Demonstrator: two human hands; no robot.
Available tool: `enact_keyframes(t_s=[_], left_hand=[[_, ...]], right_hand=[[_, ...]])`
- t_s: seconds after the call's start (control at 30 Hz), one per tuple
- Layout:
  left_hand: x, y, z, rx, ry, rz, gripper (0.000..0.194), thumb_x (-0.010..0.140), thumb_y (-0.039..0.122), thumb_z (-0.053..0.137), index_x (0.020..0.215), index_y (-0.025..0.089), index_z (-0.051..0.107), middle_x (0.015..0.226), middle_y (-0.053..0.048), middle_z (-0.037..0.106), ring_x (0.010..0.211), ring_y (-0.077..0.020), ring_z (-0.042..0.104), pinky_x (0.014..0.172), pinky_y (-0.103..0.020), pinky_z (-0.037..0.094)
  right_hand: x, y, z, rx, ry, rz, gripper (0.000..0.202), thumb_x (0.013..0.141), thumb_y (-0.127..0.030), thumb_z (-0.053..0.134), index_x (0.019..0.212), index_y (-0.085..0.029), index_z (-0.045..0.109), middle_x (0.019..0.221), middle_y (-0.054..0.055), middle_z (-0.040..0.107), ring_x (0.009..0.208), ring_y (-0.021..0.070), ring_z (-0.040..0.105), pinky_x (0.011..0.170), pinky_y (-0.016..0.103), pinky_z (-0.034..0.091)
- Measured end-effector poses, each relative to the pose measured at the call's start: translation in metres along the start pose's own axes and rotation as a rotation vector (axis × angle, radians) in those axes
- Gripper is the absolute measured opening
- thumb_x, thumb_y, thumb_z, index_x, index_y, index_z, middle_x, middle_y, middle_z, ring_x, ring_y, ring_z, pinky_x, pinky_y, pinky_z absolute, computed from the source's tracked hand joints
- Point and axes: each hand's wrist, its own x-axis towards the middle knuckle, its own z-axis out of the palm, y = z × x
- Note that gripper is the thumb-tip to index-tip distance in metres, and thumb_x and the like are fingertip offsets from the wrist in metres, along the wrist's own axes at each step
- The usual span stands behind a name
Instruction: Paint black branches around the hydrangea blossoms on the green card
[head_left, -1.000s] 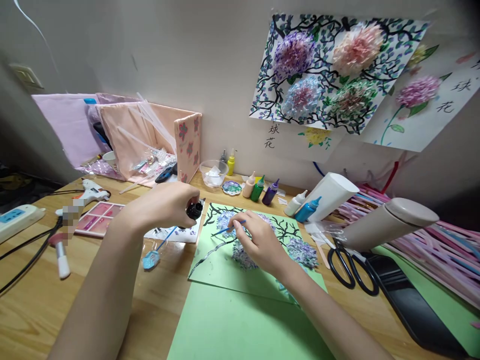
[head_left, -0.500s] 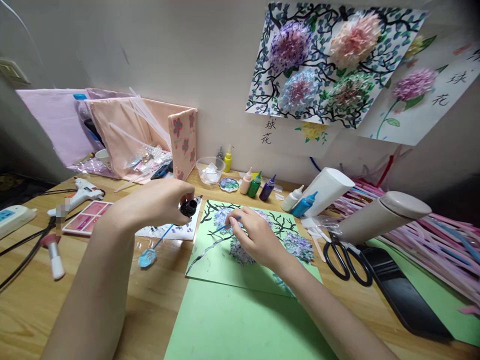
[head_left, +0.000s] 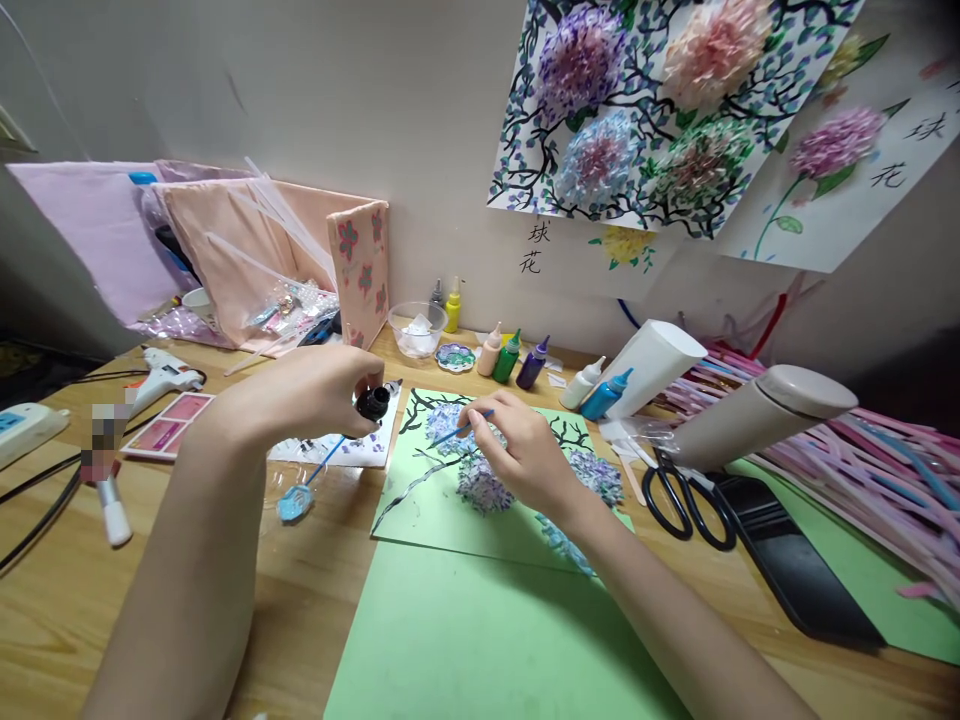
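My left hand (head_left: 319, 392) is closed round a small black bottle (head_left: 373, 403), held tilted above the left side with its open mouth toward me. In my right hand (head_left: 525, 448) I pinch a thin blue paintbrush (head_left: 463, 428), its tip pointing left over the light green sheet (head_left: 435, 525). A dark painted branch (head_left: 409, 492) runs up from the sheet's lower left corner toward the brush. Fluffy purple-blue flowers (head_left: 484, 484) are on the sheet, some partly hidden by my right hand. Beneath lies another green sheet (head_left: 480, 630).
Behind the sheet stand paint bottles (head_left: 508, 357), a small palette (head_left: 455, 357) and a clear bowl (head_left: 417, 332). Black-handled scissors (head_left: 690, 508), a phone (head_left: 799, 560) and a grey flask (head_left: 765, 415) lie to the right. Left are a glue gun (head_left: 169, 372) and a stained white sheet (head_left: 360, 452).
The brush and my right hand have shifted slightly to the right and away from me across the sheet. My left hand still holds the bottle. The whole view has tilted a little.
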Motion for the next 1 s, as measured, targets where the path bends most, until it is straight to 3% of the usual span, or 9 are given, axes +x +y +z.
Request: enact_keyframes(t_s=[0.63, 1.0], left_hand=[[-0.001, 0.009, 0.000, 0.074, -0.003, 0.001, 0.015, 0.060, 0.030, 0.058, 0.071, 0.020, 0.054, 0.072, -0.001, 0.060, 0.063, -0.0145, 0.050, 0.049, -0.026, 0.027], [0.009, 0.009, 0.011, 0.032, -0.043, 0.052, 0.019, 0.059, 0.028, 0.061, 0.075, 0.019, 0.056, 0.073, -0.002, 0.062, 0.064, -0.0151, 0.053, 0.052, -0.025, 0.031]], right_hand=[[-0.002, 0.004, 0.005, -0.101, -0.094, 0.026, 0.029, 0.092, -0.025, 0.036, 0.077, -0.017, 0.059, 0.075, 0.007, 0.059, 0.075, 0.0178, 0.056, 0.067, 0.030, 0.041], [-0.001, 0.003, 0.003, -0.070, -0.049, 0.017, 0.028, 0.091, -0.025, 0.038, 0.074, -0.017, 0.059, 0.072, 0.005, 0.059, 0.070, 0.0163, 0.056, 0.063, 0.029, 0.042]])
